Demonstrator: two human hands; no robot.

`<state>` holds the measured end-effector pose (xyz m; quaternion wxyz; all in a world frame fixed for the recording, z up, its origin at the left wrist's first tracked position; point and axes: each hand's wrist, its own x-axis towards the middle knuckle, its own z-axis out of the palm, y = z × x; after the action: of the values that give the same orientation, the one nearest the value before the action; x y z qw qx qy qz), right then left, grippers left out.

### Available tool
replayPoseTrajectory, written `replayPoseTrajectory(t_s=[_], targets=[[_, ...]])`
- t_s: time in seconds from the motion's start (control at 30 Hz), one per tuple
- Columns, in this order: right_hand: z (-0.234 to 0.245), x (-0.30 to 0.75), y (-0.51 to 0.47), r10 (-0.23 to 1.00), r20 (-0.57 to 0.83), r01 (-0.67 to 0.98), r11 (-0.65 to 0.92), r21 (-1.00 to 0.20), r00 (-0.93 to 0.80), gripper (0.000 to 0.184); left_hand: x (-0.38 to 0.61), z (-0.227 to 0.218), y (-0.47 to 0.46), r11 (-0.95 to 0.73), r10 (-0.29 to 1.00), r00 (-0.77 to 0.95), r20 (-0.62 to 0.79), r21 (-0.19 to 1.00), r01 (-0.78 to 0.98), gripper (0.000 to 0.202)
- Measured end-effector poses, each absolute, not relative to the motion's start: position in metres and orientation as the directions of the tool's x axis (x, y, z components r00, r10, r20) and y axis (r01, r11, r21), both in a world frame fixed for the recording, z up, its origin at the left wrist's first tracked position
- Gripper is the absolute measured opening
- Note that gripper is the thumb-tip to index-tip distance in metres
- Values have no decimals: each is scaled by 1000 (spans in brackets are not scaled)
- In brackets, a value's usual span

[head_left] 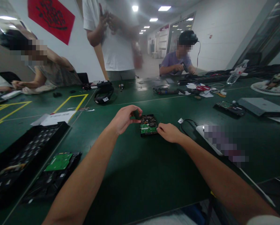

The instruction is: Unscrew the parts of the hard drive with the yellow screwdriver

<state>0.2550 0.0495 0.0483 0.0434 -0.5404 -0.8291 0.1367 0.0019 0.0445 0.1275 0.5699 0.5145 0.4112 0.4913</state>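
Note:
A hard drive with a green circuit board lies on the green table in front of me, circuit side up. At its upper left corner, my left hand is curled, thumb and forefinger against the edge. A dark patch shows between those fingers; whether it is a small part or the tabletop, I cannot tell. My right hand is closed at the drive's right edge, fingertips pinched on its side. The right fingertips are partly hidden.
More drives lie at left beside a long black tray. At right are a white-edged device with a cable, another drive, a grey metal case and a plastic bottle. Several people are across the table.

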Motion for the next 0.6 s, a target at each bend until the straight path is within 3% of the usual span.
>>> replayPoseTrajectory(t_s=[0.2,0.47,0.6], targets=[[49,254,50,911,-104,884,352,-308,-399,36,-2,126,47,-27,987,153,41,995,-91,27],[48,253,49,912,-96,889,358,-286,-398,37,6,127,43,54,982,187,-9,971,-233,21],[50,253,49,915,-104,896,351,-273,-390,37,3,126,46,6,984,176,20,989,-149,22]])
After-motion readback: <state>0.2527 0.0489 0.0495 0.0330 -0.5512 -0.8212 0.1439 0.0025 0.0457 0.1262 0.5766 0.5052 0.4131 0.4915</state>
